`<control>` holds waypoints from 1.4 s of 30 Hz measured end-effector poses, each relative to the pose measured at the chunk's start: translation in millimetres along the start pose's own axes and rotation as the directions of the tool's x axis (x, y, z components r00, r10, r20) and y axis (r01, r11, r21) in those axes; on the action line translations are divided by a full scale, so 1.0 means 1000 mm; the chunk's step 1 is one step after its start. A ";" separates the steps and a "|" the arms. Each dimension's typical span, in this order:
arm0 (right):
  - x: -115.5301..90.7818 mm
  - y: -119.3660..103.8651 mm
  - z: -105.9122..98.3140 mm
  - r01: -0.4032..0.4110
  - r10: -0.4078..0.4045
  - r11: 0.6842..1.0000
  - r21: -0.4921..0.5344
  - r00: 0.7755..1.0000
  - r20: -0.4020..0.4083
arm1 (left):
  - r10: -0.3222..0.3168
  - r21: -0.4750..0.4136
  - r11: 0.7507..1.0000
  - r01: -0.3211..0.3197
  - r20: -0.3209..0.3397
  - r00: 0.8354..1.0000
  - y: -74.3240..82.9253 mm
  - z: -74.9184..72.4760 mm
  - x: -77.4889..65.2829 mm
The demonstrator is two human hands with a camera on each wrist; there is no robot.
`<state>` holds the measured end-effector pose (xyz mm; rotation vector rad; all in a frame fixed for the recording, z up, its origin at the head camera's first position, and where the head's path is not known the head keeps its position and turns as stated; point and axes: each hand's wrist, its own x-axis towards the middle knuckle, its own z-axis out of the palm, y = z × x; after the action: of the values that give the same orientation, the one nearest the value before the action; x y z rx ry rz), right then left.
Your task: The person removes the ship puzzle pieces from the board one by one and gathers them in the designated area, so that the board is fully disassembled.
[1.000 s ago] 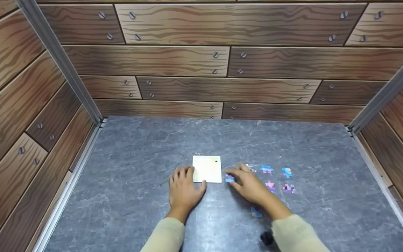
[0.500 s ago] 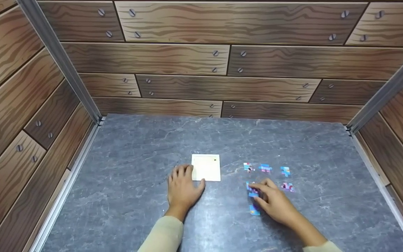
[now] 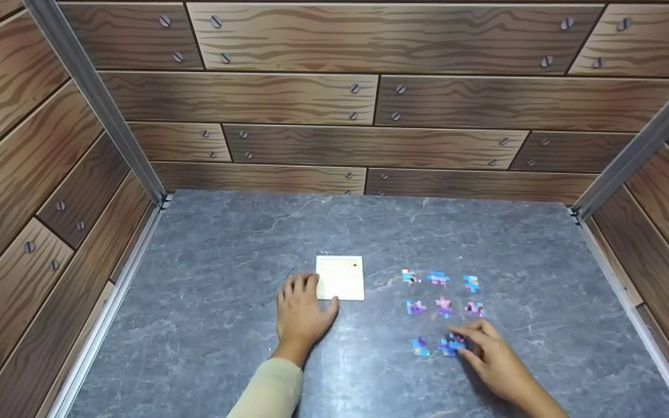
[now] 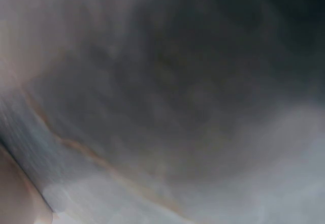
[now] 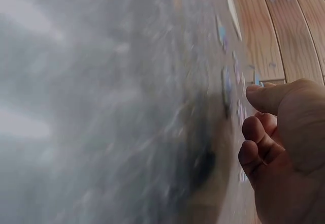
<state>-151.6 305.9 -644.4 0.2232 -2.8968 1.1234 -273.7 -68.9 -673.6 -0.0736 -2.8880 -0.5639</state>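
Observation:
In the head view my left hand (image 3: 304, 310) lies on the grey table beside a square white board (image 3: 340, 277), fingers at its left edge and thumb at its lower edge. My right hand (image 3: 494, 354) pinches a small blue and purple jigsaw piece (image 3: 457, 338) between thumb and fingers, low over the table. Close beside that piece, partly overlapped by it in this view, lies another blue piece (image 3: 446, 348). The right wrist view shows a bluish sliver of the held piece (image 5: 256, 76) past the thumb. The left wrist view is dark and blurred.
Loose jigsaw pieces lie spaced in rows right of the board, among them a white and red one (image 3: 409, 277), a pink one (image 3: 443, 305) and a corner-shaped blue one (image 3: 420, 348). Wood-patterned walls (image 3: 299, 98) close off the back and both sides of the table (image 3: 224, 244).
My right hand has moved right and toward me from beside the board, past the middle row, with a jigsaw piece in its fingers. My left hand has stayed at the board.

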 end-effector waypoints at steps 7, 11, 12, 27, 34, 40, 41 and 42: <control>-0.012 0.020 -0.009 -0.021 0.018 0.998 -0.051 0.998 -0.066 | -0.005 -0.001 1.000 0.005 0.007 1.000 0.002 -0.002 -0.001; -0.013 0.029 -0.016 -0.096 0.095 0.994 -0.057 0.995 -0.024 | -0.001 -0.007 1.000 0.001 -0.003 1.000 0.000 0.000 0.000; -0.013 0.031 -0.017 -0.113 0.113 0.992 -0.054 0.994 -0.009 | 0.001 -0.006 1.000 -0.001 -0.006 1.000 0.000 0.000 0.000; -0.016 0.053 -0.018 -0.063 0.063 0.993 0.101 0.998 0.006 | 0.005 0.008 1.000 -0.005 -0.004 1.000 0.000 0.001 0.000; -0.016 0.053 -0.025 -0.065 0.062 0.993 0.099 0.998 0.025 | 0.004 0.012 1.000 -0.004 0.001 1.000 0.004 -0.001 0.000; -0.015 0.054 -0.027 -0.080 0.076 0.991 0.103 0.996 0.043 | 0.005 0.021 1.000 -0.005 0.018 1.000 0.003 0.001 0.000; -0.014 0.054 -0.026 -0.079 0.075 0.992 0.103 0.996 0.042 | 0.004 0.025 1.000 -0.005 0.020 1.000 0.002 0.001 -0.001; -0.014 0.054 -0.025 -0.078 0.074 0.992 0.101 0.996 0.042 | 0.003 0.028 1.000 -0.004 0.021 1.000 0.001 0.001 -0.001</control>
<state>-146.5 363.4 -662.8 0.1395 -2.9068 1.2957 -273.0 -67.8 -673.8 -0.0813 -2.9151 -0.5246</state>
